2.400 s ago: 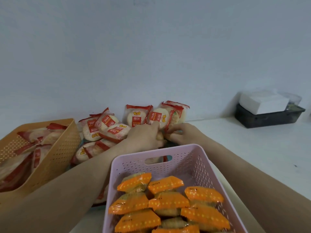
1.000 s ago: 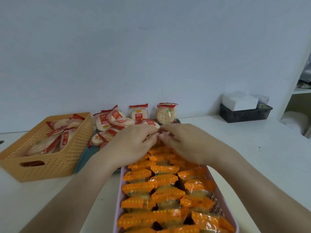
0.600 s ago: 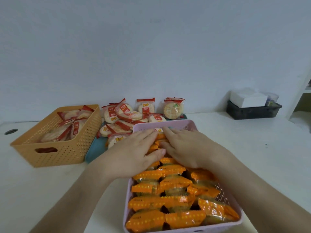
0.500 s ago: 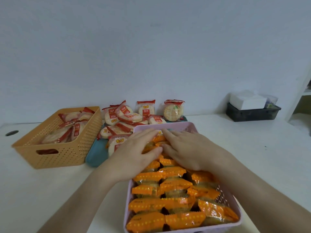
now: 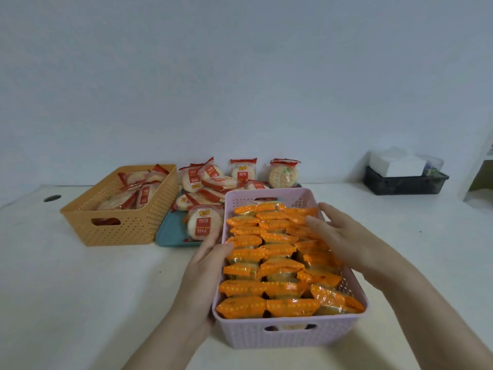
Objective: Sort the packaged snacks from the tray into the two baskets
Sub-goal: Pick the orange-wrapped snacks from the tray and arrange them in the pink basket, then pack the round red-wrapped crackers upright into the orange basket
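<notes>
A pink basket (image 5: pixel 290 335) stands in front of me, packed with several orange snack packets (image 5: pixel 277 265). My left hand (image 5: pixel 208 260) clasps its left wall, thumb over the rim and fingers outside. My right hand (image 5: pixel 341 236) hovers flat over the right rim, fingers spread and holding nothing. Behind the pink basket lies a teal tray (image 5: pixel 170 233) with several red-and-white round cracker packets (image 5: pixel 205 222). An orange basket (image 5: pixel 120 231) at the left holds more of the red-and-white packets (image 5: pixel 144 194).
A black bin (image 5: pixel 405 184) with a white box (image 5: pixel 394 164) on it sits at the back right by the wall. A round cable hole (image 5: pixel 52 198) is in the white table at far left. A shelf edge shows at the far right.
Both hands have left the middle of the orange packets and spread apart to the pink basket's left and right sides. The view has pulled back, so the whole basket shows.
</notes>
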